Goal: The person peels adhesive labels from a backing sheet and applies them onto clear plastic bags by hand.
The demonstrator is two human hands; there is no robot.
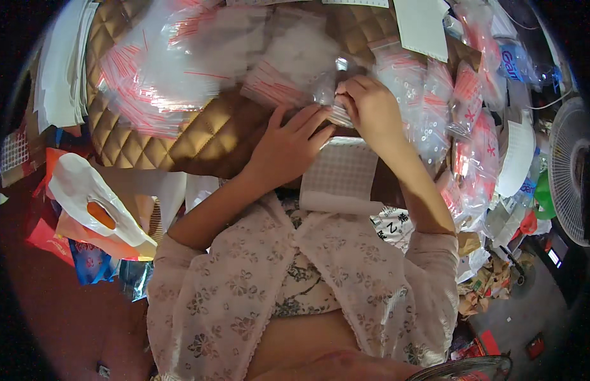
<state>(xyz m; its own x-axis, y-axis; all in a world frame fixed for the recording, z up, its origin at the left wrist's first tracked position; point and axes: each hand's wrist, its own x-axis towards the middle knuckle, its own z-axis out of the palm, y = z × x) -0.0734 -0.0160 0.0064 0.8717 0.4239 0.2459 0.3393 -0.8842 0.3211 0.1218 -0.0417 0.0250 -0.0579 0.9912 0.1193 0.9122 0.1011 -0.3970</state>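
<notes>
My left hand (288, 145) lies with its fingers outstretched. Its fingertips touch the edge of a small striped stack (338, 117), whose kind I cannot make out. My right hand (374, 109) is closed in a pinch just above that stack, and what is between its fingers is hidden. Beside the fingertips are clear zip bags (276, 79) with red stripes, spread in a loose pile. Below the hands a pale sheet with a grid of small marks (339, 170) hangs toward my lap.
A larger pile of red-striped zip bags (149, 82) covers the left of the brown quilted surface (200, 136). Filled clear bags (412, 95) lie at the right. A white fan (571, 171) stands far right. A white and orange carrier bag (95, 197) is at the left.
</notes>
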